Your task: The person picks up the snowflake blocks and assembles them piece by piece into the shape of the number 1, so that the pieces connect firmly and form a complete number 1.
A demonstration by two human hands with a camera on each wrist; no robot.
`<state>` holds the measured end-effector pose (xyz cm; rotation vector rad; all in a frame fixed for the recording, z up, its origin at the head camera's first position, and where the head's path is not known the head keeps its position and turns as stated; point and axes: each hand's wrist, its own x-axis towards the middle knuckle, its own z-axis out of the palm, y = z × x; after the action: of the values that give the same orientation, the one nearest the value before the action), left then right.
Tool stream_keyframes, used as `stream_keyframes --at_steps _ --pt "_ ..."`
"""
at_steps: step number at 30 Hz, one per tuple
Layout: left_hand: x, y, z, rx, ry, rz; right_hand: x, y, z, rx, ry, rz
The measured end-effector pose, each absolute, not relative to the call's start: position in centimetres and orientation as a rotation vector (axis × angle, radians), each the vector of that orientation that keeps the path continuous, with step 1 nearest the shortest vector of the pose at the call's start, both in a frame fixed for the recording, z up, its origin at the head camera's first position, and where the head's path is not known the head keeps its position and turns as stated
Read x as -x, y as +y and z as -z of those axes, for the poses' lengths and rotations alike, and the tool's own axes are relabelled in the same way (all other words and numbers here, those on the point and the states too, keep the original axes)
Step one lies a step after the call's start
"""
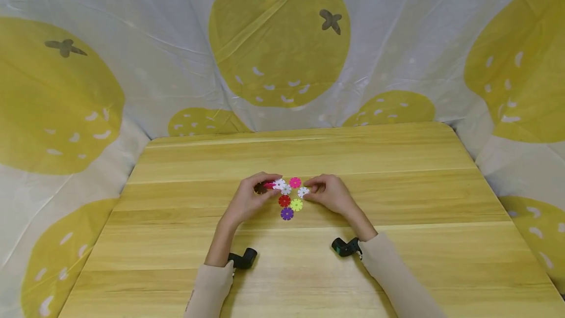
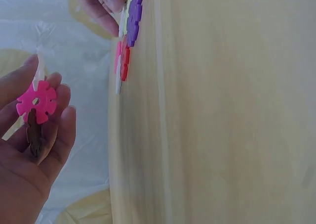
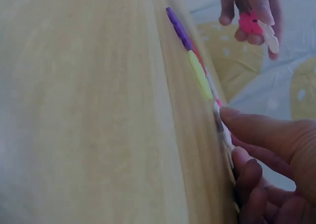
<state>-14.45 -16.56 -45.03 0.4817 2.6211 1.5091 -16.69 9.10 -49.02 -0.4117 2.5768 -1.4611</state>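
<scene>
1. Three slotted plastic flower discs, a brown disc (image 2: 33, 135), a pink disc (image 2: 44, 101) and a white end disc (image 1: 279, 183), are held joined by the left hand (image 1: 247, 198), its thumb and fingers closed on the chain, mid-frame in the head view.
2. A white side disc (image 1: 303, 192), right of centre, is pinched by the right hand (image 1: 333, 194).
3. Between the hands, purple (image 1: 287, 214), yellow-green (image 1: 296, 204), red (image 1: 284, 201), deep-pink (image 1: 295, 182) and plain white (image 1: 286, 190) discs are spread on the wooden table (image 1: 309, 269).
4. Light, stiff, slightly slippery handling is to be expected; discs are best gripped at the rim, mating slots uncovered, and forced joints avoided.
</scene>
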Motion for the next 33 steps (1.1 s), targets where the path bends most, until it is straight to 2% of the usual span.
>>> stream_keyframes --at_steps 7,19,33 --pt "14.5 -16.6 45.0 -0.482 2.607 -1.502 16.3 9.1 48.6 0.405 2.615 1.395" --pt "14.4 -16.3 44.9 -0.516 2.550 -1.520 16.4 9.6 47.6 0.438 2.200 1.775" --pt "14.4 -16.3 44.6 -0.570 2.527 -1.530 15.5 8.0 46.9 0.459 2.114 2.044"
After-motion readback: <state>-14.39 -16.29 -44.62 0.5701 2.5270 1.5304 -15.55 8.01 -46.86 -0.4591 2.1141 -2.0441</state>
